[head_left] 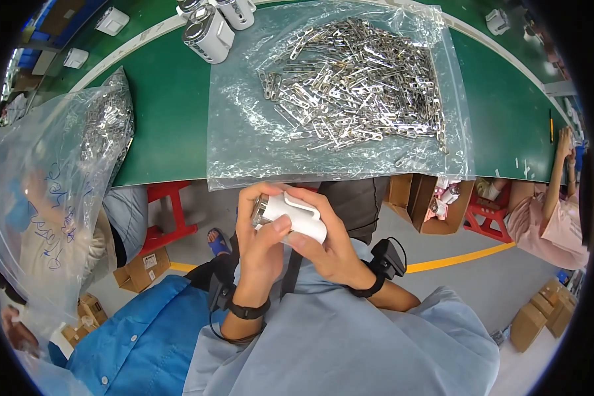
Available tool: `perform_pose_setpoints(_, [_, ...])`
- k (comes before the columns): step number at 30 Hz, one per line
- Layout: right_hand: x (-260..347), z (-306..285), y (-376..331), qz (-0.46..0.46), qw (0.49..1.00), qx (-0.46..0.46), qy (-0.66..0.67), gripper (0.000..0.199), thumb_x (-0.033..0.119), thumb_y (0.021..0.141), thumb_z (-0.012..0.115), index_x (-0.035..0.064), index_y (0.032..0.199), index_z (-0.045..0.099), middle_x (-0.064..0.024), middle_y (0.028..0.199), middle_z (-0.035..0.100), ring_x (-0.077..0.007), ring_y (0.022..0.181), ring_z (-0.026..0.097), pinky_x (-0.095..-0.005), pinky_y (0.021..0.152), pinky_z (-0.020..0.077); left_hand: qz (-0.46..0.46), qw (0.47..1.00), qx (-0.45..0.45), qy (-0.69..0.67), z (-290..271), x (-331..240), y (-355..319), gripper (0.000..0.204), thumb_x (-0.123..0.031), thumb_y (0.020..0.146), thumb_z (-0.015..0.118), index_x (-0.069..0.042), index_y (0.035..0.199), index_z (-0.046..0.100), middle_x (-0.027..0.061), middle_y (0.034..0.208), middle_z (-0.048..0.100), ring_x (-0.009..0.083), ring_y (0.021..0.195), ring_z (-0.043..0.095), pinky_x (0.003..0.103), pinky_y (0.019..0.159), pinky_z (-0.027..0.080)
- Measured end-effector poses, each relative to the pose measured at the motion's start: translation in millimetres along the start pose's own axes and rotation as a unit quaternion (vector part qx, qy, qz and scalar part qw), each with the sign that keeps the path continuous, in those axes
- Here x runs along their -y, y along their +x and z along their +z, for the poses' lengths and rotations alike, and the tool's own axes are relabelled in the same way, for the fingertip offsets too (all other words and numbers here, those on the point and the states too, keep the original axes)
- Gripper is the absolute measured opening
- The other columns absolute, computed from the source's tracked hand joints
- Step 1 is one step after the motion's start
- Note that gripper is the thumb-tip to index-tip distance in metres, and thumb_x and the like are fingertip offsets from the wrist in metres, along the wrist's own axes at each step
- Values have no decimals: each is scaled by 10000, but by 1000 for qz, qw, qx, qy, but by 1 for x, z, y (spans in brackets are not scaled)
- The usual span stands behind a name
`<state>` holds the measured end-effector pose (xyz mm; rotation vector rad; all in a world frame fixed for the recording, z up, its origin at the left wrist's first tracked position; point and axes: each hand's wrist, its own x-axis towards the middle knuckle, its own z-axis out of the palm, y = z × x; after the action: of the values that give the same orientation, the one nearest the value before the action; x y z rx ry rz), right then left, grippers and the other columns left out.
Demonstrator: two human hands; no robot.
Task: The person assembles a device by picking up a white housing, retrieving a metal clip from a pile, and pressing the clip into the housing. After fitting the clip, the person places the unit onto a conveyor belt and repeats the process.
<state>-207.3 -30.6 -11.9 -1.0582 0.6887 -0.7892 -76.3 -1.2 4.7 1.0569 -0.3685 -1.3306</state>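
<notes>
In front of my body, just off the near edge of the green table [168, 142], I hold a white rounded housing with a loop-shaped handle and a shiny metallic end [303, 216]. My left hand [261, 231] grips its metallic end, thumb lying on the white side. My right hand [330, 247] wraps round the other end, its fingers over the handle and its thumb below. Beyond my hands, a heap of slotted silver metal strips [369, 86] lies on a clear plastic bag [241, 145].
Similar white and silver housings [208, 36] stand at the table's far side. To the left is a clear bag of metal parts [105, 119] by a person [125, 214]. Below the table, right, are a cardboard box [442, 221] and red stool [488, 221]; another person [548, 228] sits beyond.
</notes>
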Motion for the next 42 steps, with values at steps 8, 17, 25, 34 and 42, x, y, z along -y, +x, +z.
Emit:
perform_pose_setpoints(8, [-1,0,-3,-91,995,-16,-33,619,348,914,631,-8,1375,422,-108,1291,504,-163,1159,508,-299,984,402,89,991,82,59,14,-4,-8,547,-74,775,755,-75,1222,441,132,1163,508,243,1144,535,369,952,471])
perform_pose_setpoints(17, [-18,0,6,-31,995,-53,76,481,280,912,628,20,1289,481,-112,1193,583,-181,1035,586,-283,847,468,6,994,13,109,4,2,-10,593,-74,807,750,-71,1297,417,128,1190,491,215,1144,532,340,940,469])
perform_pose_setpoints(25, [-56,-35,45,324,870,103,357,582,596,913,444,92,1164,591,-76,928,664,-196,714,647,-272,460,435,111,952,-116,261,8,13,18,668,-67,858,687,-29,1448,378,110,1155,536,191,1031,567,301,936,441])
perform_pose_setpoints(34, [-74,-25,63,497,775,0,390,588,673,933,373,154,1025,633,-21,755,646,-124,446,525,-233,345,318,153,897,-178,375,24,35,30,622,-4,831,641,-10,1418,434,101,1069,588,149,981,563,283,869,449])
perform_pose_setpoints(42, [-79,-31,42,486,731,40,477,595,651,917,451,131,1160,609,-57,963,672,-212,754,620,-334,598,472,78,917,-177,350,29,11,27,616,-68,871,657,-2,1434,417,127,993,642,165,879,610,297,823,484])
